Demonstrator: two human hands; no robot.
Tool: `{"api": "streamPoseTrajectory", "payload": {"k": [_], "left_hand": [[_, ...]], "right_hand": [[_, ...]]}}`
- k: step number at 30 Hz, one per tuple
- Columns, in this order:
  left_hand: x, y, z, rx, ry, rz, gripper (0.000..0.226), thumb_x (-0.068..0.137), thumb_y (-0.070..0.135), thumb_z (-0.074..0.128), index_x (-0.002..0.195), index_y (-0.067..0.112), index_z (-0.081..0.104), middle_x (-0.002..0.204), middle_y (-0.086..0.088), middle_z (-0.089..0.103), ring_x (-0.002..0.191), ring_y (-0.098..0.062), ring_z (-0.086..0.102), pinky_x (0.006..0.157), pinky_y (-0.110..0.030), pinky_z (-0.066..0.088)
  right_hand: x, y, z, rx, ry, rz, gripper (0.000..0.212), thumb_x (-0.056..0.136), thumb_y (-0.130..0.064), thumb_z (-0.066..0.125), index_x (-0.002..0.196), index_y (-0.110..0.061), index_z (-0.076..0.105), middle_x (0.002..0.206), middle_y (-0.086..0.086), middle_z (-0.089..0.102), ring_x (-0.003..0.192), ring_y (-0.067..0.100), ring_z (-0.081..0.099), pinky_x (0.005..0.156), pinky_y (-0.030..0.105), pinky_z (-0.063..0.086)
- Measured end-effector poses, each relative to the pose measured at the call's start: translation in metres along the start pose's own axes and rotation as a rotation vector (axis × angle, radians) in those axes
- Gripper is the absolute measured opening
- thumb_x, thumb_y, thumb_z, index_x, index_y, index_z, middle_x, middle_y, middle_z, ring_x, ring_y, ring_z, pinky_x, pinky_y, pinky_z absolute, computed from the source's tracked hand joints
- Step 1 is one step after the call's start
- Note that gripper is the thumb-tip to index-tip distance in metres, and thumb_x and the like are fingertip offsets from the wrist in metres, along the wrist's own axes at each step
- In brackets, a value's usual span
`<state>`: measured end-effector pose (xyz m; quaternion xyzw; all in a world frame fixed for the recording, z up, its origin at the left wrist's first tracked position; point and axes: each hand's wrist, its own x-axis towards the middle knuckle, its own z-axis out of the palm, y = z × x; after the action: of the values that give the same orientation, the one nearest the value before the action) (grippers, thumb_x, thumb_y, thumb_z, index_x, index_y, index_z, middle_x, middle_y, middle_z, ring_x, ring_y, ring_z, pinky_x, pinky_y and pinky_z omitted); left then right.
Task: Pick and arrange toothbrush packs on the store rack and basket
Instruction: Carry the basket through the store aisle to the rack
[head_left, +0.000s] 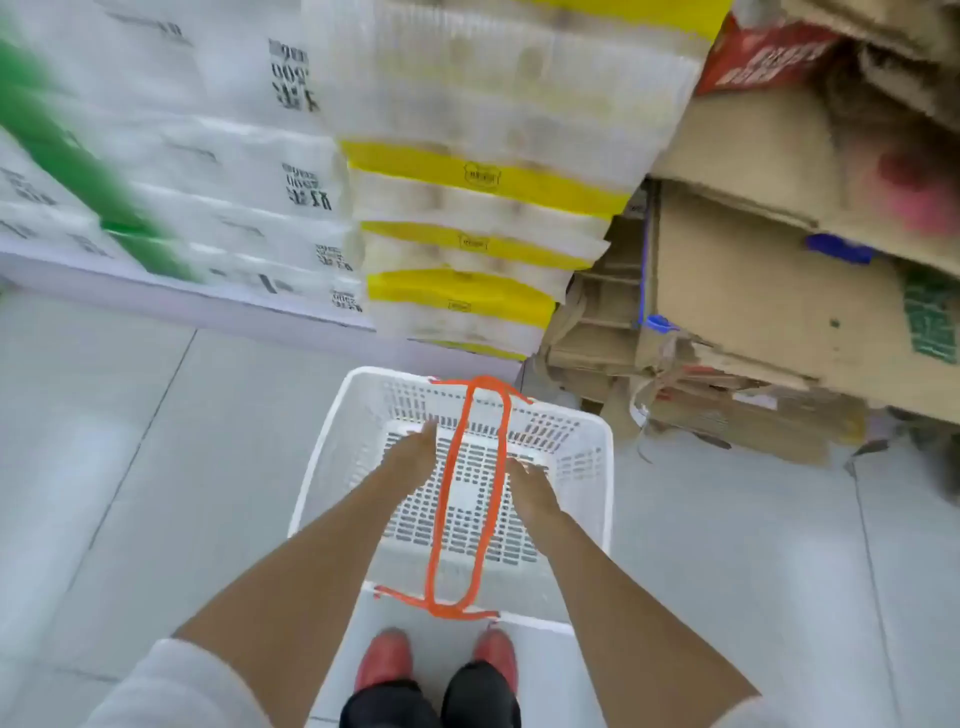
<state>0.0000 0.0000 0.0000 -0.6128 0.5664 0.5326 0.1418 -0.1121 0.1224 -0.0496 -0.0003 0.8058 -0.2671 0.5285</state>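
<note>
We stood over the white basket (322, 457) on the tiled floor (156, 467), both hands inside it, one on each side of the orange handles (447, 499) that lay along its middle. Our left hand (410, 460) had its fingers straight, pointing down toward the far wall and holding nothing. Our right hand (531, 496) was too blurred to tell if it was wide or curled. We could see no toothbrush packs anywhere; the mesh bottom showed bare. As we judged it, the handles could catch a wrist on the way out and tip the light basket. It could also skid on the smooth tile into the leaning cardboard (753, 286) just beside it.
</note>
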Motion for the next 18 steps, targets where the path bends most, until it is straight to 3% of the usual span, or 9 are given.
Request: {"api": "streamPoseTrajectory", "payload": {"k": [2,4,8,10,12,14,18], "left_hand": [[0.025,-0.016,0.009,-0.177,-0.107,-0.049,0.069,0.102,0.055,0.014,0.151,0.010,0.033,0.157,-0.014,0.030,0.144,-0.031,0.030,0.117,-0.041,0.023],[0.048,-0.032,0.017,-0.357,-0.301,-0.059,0.068,0.099,0.062,0.017,0.151,0.021,0.034,0.160,-0.006,0.025,0.147,-0.027,0.023,0.119,-0.046,0.018],[0.058,-0.035,0.034,-0.330,-0.498,-0.062,0.093,0.072,0.084,0.050,0.145,0.026,0.044,0.157,0.002,0.034,0.146,-0.019,0.026,0.120,-0.051,0.016],[0.053,-0.022,0.035,-0.335,-0.493,-0.060,0.085,0.077,0.075,0.054,0.142,0.020,0.047,0.152,0.000,0.041,0.143,-0.019,0.031,0.119,-0.048,0.019],[0.047,-0.009,0.031,-0.436,-0.468,-0.051,0.050,0.096,0.055,0.044,0.123,0.015,0.058,0.131,-0.004,0.055,0.123,-0.021,0.051,0.109,-0.041,0.035],[0.044,-0.001,0.021,-0.524,-0.507,-0.057,0.042,0.104,0.045,0.032,0.109,0.015,0.061,0.111,-0.006,0.060,0.100,-0.020,0.057,0.092,-0.037,0.042],[0.049,-0.002,0.005,-0.536,-0.558,-0.125,0.057,0.101,0.058,0.028,0.117,0.014,0.061,0.115,-0.005,0.065,0.113,-0.024,0.056,0.112,-0.041,0.033]], "right_hand": [[0.016,0.007,0.011,0.091,-0.020,0.049,0.078,0.097,-0.064,0.033,0.157,-0.016,0.017,0.163,0.008,0.017,0.147,0.032,0.024,0.119,0.047,0.022],[0.020,0.008,0.019,0.200,-0.103,0.043,0.083,0.091,-0.073,0.031,0.154,-0.020,0.028,0.159,0.006,0.029,0.142,0.032,0.034,0.116,0.049,0.029],[-0.007,0.007,0.027,0.271,-0.173,0.004,0.073,0.088,-0.068,0.051,0.141,-0.019,0.045,0.140,0.003,0.052,0.117,0.022,0.056,0.099,0.042,0.046],[-0.021,0.000,0.025,0.272,-0.217,-0.023,0.065,0.085,-0.065,0.059,0.129,-0.018,0.053,0.122,0.004,0.063,0.101,0.018,0.064,0.086,0.036,0.053],[-0.028,-0.005,0.026,0.273,-0.245,-0.042,0.054,0.082,-0.054,0.070,0.120,-0.017,0.055,0.108,0.006,0.066,0.091,0.017,0.065,0.086,0.037,0.056],[-0.030,-0.008,0.030,0.207,-0.212,-0.051,0.045,0.081,-0.037,0.077,0.114,-0.015,0.055,0.099,0.008,0.066,0.086,0.020,0.064,0.085,0.038,0.054],[-0.025,-0.009,0.033,0.130,-0.169,-0.052,0.015,0.083,0.003,0.064,0.092,-0.008,0.058,0.083,0.015,0.063,0.074,0.027,0.062,0.079,0.042,0.055]]}}
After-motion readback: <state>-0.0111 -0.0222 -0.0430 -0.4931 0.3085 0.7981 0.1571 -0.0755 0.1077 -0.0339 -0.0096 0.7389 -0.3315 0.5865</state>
